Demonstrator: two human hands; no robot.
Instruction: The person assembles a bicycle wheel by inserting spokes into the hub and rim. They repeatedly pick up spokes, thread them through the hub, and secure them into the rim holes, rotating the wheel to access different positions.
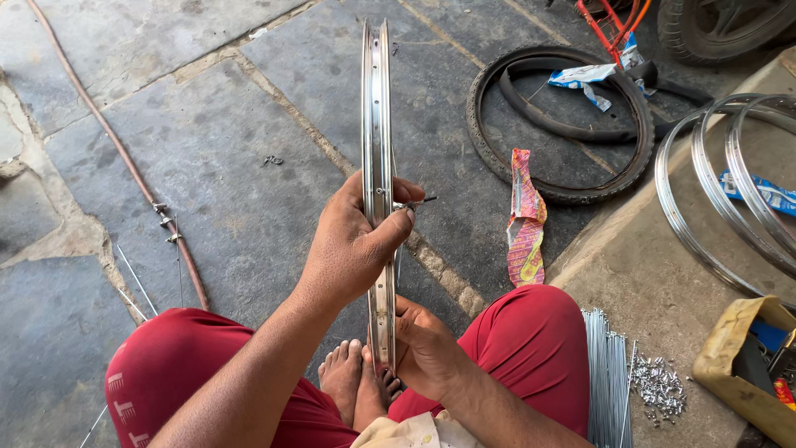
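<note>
The bare rim [377,166] stood edge-on, its long axis running twelve to six. The left hand [352,245] gripped it mid-height, pinching a spoke [417,202] pointing toward three; the right hand [427,348], nearer six, clasped its lower part.

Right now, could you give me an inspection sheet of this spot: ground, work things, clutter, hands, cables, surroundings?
Surface: grey stone floor, raised slab at right.
Job's things: upright metal rim, spoke bundle, small nipples pile.
Clutter: wrapper, tyre, yellow box.
Hands: left hand grips the rim's middle, fingers pinching a small part; right hand holds the rim lower down.
Cables: brown hose across the floor.
Surroundings: spare rims, a wheel, red frame.
</note>
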